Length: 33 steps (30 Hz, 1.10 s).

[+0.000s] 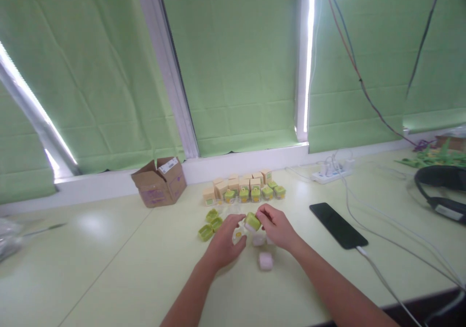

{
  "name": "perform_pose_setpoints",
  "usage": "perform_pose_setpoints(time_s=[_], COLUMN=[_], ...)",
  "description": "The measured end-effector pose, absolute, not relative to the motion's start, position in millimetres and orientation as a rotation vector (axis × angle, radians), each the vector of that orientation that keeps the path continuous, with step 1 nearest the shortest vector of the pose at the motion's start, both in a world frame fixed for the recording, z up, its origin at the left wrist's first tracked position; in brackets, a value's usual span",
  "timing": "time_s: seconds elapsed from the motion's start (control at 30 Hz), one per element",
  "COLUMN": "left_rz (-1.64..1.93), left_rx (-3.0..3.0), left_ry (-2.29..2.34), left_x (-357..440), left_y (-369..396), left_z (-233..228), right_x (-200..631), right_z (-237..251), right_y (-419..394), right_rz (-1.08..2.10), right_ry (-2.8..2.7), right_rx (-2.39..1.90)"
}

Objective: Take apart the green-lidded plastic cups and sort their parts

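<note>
Above the worktop (145,269), the right hand (277,226) pinches a green-topped case (252,221); the left hand (224,243) curves half open beside it, contact unclear. Close two-handed work seems in hand; the next move calls for steadying the case.

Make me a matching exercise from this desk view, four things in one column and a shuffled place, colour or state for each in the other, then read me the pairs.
Things:
1. cardboard box
2. phone
3. green-topped piece
4. power strip

Descriptions:
A. between the left hand and right hand
B. white, with plugs in it
C. brown and open-topped
D. black, joined to a white cable

Pairs: 1-C, 2-D, 3-A, 4-B
</note>
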<state>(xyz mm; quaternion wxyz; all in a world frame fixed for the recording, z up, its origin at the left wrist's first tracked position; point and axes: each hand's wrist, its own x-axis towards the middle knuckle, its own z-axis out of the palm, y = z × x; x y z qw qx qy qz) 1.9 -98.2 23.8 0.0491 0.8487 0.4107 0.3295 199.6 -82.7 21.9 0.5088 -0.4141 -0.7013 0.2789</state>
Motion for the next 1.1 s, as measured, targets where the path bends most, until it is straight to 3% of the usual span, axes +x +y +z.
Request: perform_pose_setpoints(time_s=[0.7,1.1], left_rz=[0.863,1.003], left_rx=[2.669,2.528], left_ry=[1.068,1.255], left_x=[7.5,11.7], left_y=[-107.1,-110.1], left_z=[32.8,34.9], right_x=[192.9,196.9], right_z=[10.5,24.5], right_y=[-77.9,-90.2], right_rz=[1.232,0.841], right_ry=[-1.617,-1.754], right_rx=[-0.952,-0.912])
